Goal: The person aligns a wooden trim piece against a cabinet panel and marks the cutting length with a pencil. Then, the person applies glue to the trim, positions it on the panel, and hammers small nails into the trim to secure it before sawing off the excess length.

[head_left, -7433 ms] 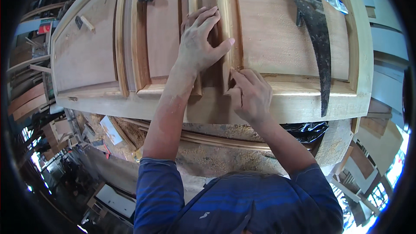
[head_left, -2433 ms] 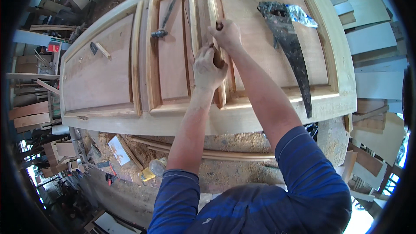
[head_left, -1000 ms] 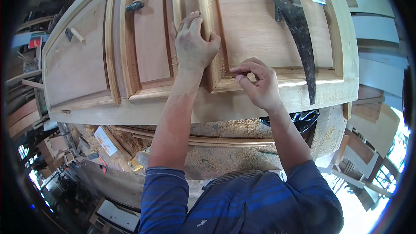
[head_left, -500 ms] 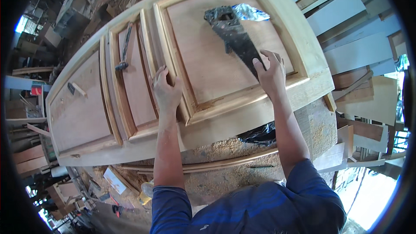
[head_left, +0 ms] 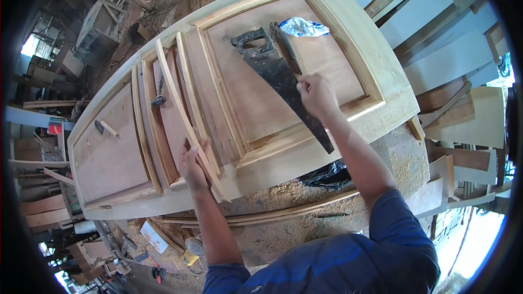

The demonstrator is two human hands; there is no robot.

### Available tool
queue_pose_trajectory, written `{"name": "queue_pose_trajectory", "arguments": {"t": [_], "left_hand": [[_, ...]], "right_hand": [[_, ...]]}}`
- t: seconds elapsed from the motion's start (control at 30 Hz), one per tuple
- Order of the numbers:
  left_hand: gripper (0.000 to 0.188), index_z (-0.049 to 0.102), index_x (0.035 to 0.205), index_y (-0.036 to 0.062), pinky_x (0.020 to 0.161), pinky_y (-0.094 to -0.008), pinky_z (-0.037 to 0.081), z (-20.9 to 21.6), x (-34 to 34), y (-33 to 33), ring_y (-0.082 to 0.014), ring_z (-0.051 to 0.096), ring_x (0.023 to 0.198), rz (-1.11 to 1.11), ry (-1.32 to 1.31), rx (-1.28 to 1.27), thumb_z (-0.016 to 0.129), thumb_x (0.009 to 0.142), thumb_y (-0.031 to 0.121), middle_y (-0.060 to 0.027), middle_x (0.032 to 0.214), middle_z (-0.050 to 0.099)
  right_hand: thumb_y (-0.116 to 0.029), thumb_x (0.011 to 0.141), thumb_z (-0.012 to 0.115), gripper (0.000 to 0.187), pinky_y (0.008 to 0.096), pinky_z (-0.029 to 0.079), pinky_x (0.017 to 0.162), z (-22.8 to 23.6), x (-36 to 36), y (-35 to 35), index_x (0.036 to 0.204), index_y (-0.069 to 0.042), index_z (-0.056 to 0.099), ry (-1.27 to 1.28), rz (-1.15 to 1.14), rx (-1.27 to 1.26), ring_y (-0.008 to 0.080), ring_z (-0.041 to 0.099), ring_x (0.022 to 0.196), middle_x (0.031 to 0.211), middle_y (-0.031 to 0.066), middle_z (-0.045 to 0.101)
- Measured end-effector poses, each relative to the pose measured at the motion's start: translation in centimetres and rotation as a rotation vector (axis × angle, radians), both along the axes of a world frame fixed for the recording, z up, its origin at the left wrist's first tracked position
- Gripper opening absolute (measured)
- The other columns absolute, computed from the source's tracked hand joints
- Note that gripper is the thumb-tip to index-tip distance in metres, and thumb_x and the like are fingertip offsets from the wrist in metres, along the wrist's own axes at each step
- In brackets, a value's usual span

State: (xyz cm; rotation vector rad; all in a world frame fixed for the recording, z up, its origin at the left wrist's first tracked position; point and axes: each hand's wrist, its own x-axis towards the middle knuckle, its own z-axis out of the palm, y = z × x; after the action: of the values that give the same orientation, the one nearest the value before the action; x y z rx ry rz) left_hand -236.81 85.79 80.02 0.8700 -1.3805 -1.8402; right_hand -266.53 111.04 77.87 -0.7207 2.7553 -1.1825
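A large panelled wooden door (head_left: 376, 125) lies flat in front of me. My left hand (head_left: 194, 167) is closed around a thin wooden moulding strip (head_left: 182, 103), which slants over the narrow middle panel and past the door's near edge. Over the right panel, my right hand (head_left: 316, 95) is closed on the lower end of a slim dark tool (head_left: 285, 43); its exact kind is unclear. Beside that hand lies a black handsaw (head_left: 283, 90), its tip pointing toward me. A hammer (head_left: 158, 99) rests on the middle panel, left of the strip.
A crumpled silvery-white packet (head_left: 304, 27) lies on the right panel. On the left panel are a small dark block and a light stick (head_left: 109, 128). Below the door, a sawdust-covered bench (head_left: 283, 234) holds long strips and a black plastic bag (head_left: 327, 177). Boards (head_left: 436, 71) lean at right.
My left hand has lifted the moulding strip out at a slant. The handsaw has shifted left, and my right hand has moved from its blade to the dark tool, now uncovered.
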Motion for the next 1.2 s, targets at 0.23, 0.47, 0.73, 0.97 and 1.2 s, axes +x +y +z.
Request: {"name": "queue_pose_trajectory", "arguments": {"t": [0.23,0.47,0.73,0.97,1.2], "left_hand": [[0.060,0.058,0.150,-0.0038,0.071,-0.0278,0.057,1.5,5.6,5.4,-0.0156,0.068,0.096,-0.146,-0.032,0.265,0.061,0.091,0.012,-0.0156,0.135,0.071],[0.059,0.059,0.148,-0.0043,0.068,-0.0284,0.057,2.1,7.6,9.2,-0.0154,0.067,0.100,-0.215,-0.089,0.280,0.063,0.091,0.010,-0.0165,0.135,0.071],[0.055,0.058,0.146,-0.0036,0.070,-0.0306,0.059,4.5,9.6,11.4,-0.0182,0.070,0.100,-0.342,-0.009,0.263,0.062,0.093,0.013,-0.0197,0.136,0.069],[0.050,0.056,0.145,-0.0025,0.065,-0.0283,0.056,5.6,11.7,15.0,-0.0171,0.072,0.091,-0.494,-0.010,0.395,0.054,0.098,0.016,-0.0185,0.128,0.071],[0.039,0.064,0.140,-0.0025,0.065,-0.0268,0.054,6.4,17.1,19.2,-0.0136,0.071,0.079,-0.523,-0.047,0.360,0.057,0.113,0.025,-0.0136,0.114,0.078]], "right_hand": [[-0.015,0.095,0.071,0.044,0.0606,0.040,0.119,-0.2,-16.0,-1.6,0.138,-0.013,0.066,0.554,-0.117,0.221,0.0360,0.057,0.141,0.131,0.0183,0.072],[-0.018,0.095,0.068,0.046,0.0532,0.056,0.103,3.9,-14.6,-2.2,0.139,-0.012,0.055,0.227,0.042,0.618,0.0391,0.075,0.115,0.117,0.0221,0.078],[-0.032,0.082,0.077,0.081,0.0600,0.036,0.127,5.5,-7.9,5.5,0.157,-0.016,0.054,0.392,0.430,0.565,0.0405,0.056,0.146,0.155,0.0239,0.060],[-0.027,0.082,0.086,0.075,0.0499,0.055,0.106,2.3,-5.5,8.4,0.146,0.000,0.059,-0.011,0.154,0.338,0.0371,0.070,0.123,0.128,0.0241,0.072],[-0.026,0.087,0.094,0.063,0.0330,0.058,0.085,11.6,8.8,13.1,0.132,0.008,0.065,-0.398,0.049,-0.552,0.0114,0.071,0.095,0.101,0.0100,0.076]]}}
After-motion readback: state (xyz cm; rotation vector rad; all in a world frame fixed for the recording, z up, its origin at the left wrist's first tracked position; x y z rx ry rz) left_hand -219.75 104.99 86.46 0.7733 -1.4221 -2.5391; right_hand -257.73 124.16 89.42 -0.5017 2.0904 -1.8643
